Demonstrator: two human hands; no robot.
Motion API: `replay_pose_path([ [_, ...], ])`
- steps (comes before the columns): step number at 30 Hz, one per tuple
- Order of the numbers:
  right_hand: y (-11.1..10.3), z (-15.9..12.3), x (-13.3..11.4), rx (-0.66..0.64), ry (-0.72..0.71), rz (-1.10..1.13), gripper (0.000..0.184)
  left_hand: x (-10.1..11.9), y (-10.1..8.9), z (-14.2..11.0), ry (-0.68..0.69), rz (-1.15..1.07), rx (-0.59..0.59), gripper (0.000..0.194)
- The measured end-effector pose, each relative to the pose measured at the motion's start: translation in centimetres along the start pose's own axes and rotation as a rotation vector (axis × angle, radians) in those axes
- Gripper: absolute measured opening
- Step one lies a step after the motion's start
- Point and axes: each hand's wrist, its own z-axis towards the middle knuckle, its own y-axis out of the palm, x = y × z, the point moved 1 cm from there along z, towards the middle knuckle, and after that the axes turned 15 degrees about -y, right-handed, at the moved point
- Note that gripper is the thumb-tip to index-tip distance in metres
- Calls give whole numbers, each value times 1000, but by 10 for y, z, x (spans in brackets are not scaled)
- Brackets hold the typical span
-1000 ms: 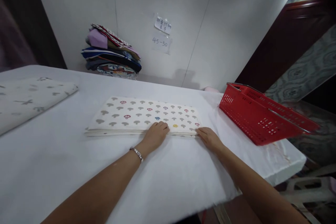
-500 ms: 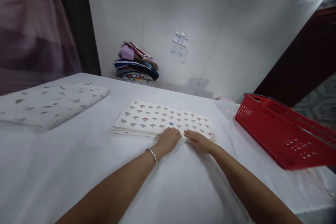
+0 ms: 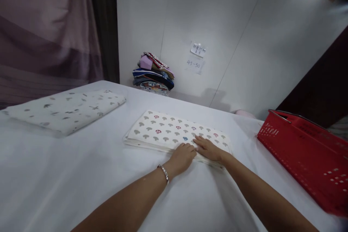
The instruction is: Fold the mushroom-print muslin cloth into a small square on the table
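A folded white cloth with a mushroom print (image 3: pixel 163 132) lies flat in the middle of the white table (image 3: pixel 81 174). My left hand (image 3: pixel 182 157), a silver bracelet on its wrist, rests on the cloth's near edge with the fingers curled down onto the fabric. My right hand (image 3: pixel 208 148) lies flat on top of the cloth just to the right, fingers stretched out and pointing left. The two hands almost touch.
A second folded white printed cloth (image 3: pixel 66 110) lies at the left of the table. A stack of coloured folded fabrics (image 3: pixel 153 74) stands against the back wall under a paper note (image 3: pixel 198 50). A red plastic basket (image 3: pixel 307 152) sits at the right edge.
My right hand slid left along the cloth's near edge from its right corner to beside my left hand. The view has turned to the left, showing more curtain.
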Motion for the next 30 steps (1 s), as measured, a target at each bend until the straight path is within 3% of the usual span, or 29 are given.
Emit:
replay_pose_path([
  [3, -5, 14, 9, 30, -16, -58, 60, 0, 1, 0, 2, -2, -5, 15],
  [7, -1, 31, 23, 17, 100, -134, 65, 0, 0, 0, -12, -16, -19, 13],
  [20, 1, 58, 51, 10, 153, -134, 68, -1, 2, 2, -38, -55, -26, 12],
  [25, -1, 48, 42, 22, 160, -104, 66, -4, 4, 2, -29, -62, -31, 12],
  [30, -5, 11, 40, 43, 225, -129, 61, -5, 2, 4, -14, -65, -24, 14],
])
